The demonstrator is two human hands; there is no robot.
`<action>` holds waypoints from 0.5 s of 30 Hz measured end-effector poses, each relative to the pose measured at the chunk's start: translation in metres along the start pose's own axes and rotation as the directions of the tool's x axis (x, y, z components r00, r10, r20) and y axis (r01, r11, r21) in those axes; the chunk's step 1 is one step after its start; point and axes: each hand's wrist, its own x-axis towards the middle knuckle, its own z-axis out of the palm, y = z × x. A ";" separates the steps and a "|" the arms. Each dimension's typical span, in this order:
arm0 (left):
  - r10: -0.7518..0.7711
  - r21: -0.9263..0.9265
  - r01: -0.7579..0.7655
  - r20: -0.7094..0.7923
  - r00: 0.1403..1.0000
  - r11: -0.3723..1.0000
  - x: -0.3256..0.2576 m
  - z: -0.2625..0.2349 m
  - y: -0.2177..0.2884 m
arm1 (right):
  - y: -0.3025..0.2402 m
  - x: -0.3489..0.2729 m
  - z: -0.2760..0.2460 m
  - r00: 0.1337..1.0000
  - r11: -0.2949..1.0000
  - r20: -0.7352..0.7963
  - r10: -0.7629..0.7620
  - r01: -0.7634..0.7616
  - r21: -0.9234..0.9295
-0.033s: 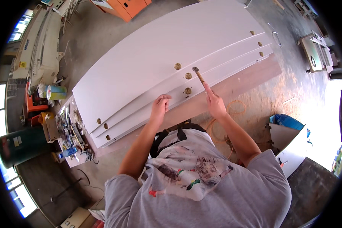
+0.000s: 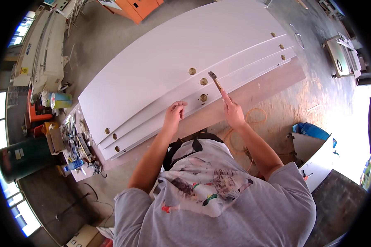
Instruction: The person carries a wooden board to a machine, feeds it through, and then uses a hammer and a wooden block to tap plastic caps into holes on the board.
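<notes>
No visible shift since before: right hand (image 2: 233, 112) still gripping small hammer (image 2: 214, 80), head just above the stacked white panels (image 2: 160, 70), near round holes (image 2: 203, 81). Left hand (image 2: 174, 114) with fingers pinched closed, resting on panel edge.

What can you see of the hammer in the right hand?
The hammer is small, with a light wooden-looking handle and a dark head. The right hand holds the handle's lower end, index finger stretched along it. The tool slants up and left from the hand, its head over the white panels, between the middle pair of round holes in the stacked edges. Whether the head touches the panel cannot be told. The left hand rests apart on the lowest panel's edge.
</notes>
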 end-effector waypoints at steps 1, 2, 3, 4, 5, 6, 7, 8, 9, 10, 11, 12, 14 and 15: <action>0.019 0.014 -0.018 -0.004 1.000 1.000 0.001 0.007 0.001 | 0.005 0.003 0.004 0.996 0.996 0.067 0.056 -0.052 -0.067; 0.048 0.029 -0.048 -0.010 0.999 0.998 0.005 0.012 0.003 | 0.001 0.009 0.003 0.986 0.987 0.126 0.106 -0.088 -0.136; 0.040 0.025 -0.040 -0.013 0.999 0.999 0.007 0.016 0.005 | -0.003 0.009 0.001 0.995 0.995 0.075 0.067 -0.062 -0.074; 0.033 0.021 -0.032 -0.016 0.999 0.999 0.009 0.021 0.007 | -0.006 0.009 -0.001 0.999 0.999 0.022 0.031 -0.031 -0.014; 0.018 0.018 -0.018 -0.019 1.000 1.000 0.010 0.023 0.007 | -0.010 0.006 -0.003 0.999 0.999 -0.032 0.005 -0.004 0.046; 0.037 0.037 -0.036 -0.022 0.999 0.999 0.012 0.024 0.009 | -0.005 0.005 0.002 0.998 0.997 -0.057 -0.027 0.030 0.064; 0.055 0.056 -0.054 -0.024 0.998 0.997 0.015 0.025 0.010 | 0.004 0.006 0.010 0.995 0.995 -0.082 -0.058 0.065 0.080; 0.076 0.073 -0.074 -0.027 0.997 0.995 0.018 0.026 0.011 | 0.001 0.007 0.009 0.990 0.990 -0.107 -0.091 0.101 0.094; 0.076 0.090 -0.072 -0.038 0.996 0.993 0.019 0.028 0.010 | 0.001 0.007 0.006 0.998 0.997 -0.053 -0.033 0.037 0.071; 0.076 0.106 -0.070 -0.048 0.996 0.992 0.021 0.031 0.009 | 0.000 0.007 0.002 1.000 0.999 0.000 0.026 -0.026 0.045; 0.074 0.124 -0.067 -0.059 0.995 0.990 0.022 0.033 0.009 | -0.004 0.007 -0.001 0.995 0.996 0.052 0.088 -0.089 0.016; 0.160 0.318 -0.132 -0.064 0.985 0.939 0.026 0.035 0.011 | 0.001 0.008 0.003 0.995 0.996 0.051 0.087 -0.087 -0.013; 0.323 0.658 -0.228 -0.025 0.946 0.717 0.039 0.039 0.018 | 0.004 0.010 0.007 0.995 0.994 0.052 0.082 -0.078 -0.072; 0.346 0.697 -0.236 -0.019 0.938 0.677 0.044 0.044 0.019 | 0.001 0.010 0.004 0.995 0.995 0.039 0.088 -0.086 -0.052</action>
